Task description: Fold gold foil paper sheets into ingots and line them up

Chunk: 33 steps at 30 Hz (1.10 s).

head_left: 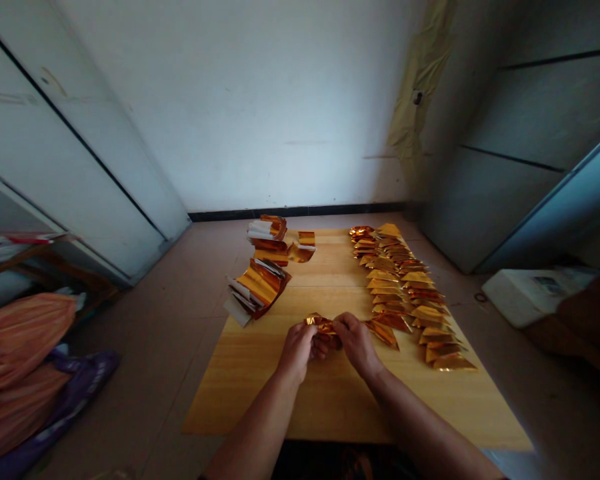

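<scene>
Between my two hands, above the middle of the wooden board (260, 393), is a piece of shiny gold foil paper (321, 323). My left hand (299, 343) grips its left end, fingers curled beneath it. With thumb and fingers pinched together, my right hand (354, 337) holds the right end. The fingers hide much of the foil, so its exact shape is unclear. Folded gold foil pieces (386, 328) lie just right of my right hand. Stacked, curved gold foil sheets (260, 283) with pale backs rest on the board beyond my left hand.
Rows of folded gold pieces (433, 313) run along the board's right side. More sheets (270, 230) lie at the back left. A white box (517, 293) stands on the floor at right; orange cloth (25, 340) and a purple bag (80, 380) are at left. A wall (280, 100) rises behind.
</scene>
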Each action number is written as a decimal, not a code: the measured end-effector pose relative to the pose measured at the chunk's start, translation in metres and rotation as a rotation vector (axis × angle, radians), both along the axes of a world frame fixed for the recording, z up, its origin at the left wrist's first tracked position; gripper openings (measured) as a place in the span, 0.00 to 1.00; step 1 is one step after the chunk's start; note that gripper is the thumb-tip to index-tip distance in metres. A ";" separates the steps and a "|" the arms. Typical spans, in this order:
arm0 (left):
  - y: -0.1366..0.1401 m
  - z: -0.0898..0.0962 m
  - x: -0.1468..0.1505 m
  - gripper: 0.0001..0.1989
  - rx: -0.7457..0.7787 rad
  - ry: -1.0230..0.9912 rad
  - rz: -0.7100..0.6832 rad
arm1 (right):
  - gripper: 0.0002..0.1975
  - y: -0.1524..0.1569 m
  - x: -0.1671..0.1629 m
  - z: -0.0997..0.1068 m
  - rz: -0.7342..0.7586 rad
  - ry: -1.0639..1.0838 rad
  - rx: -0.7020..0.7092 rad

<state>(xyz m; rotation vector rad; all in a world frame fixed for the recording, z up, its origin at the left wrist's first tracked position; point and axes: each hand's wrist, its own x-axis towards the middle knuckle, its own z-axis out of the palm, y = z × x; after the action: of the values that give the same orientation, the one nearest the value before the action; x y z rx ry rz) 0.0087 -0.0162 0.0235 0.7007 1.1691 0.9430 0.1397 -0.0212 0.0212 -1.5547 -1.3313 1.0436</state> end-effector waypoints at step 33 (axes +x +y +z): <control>0.000 0.001 0.003 0.08 0.015 0.123 -0.079 | 0.11 0.000 -0.004 0.007 -0.038 -0.448 0.126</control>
<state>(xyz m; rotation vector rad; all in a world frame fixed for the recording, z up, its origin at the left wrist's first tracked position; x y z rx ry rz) 0.0115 -0.0160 0.0247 0.8215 1.2341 0.8525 0.1359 -0.0208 0.0284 -1.7728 -1.6215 0.5908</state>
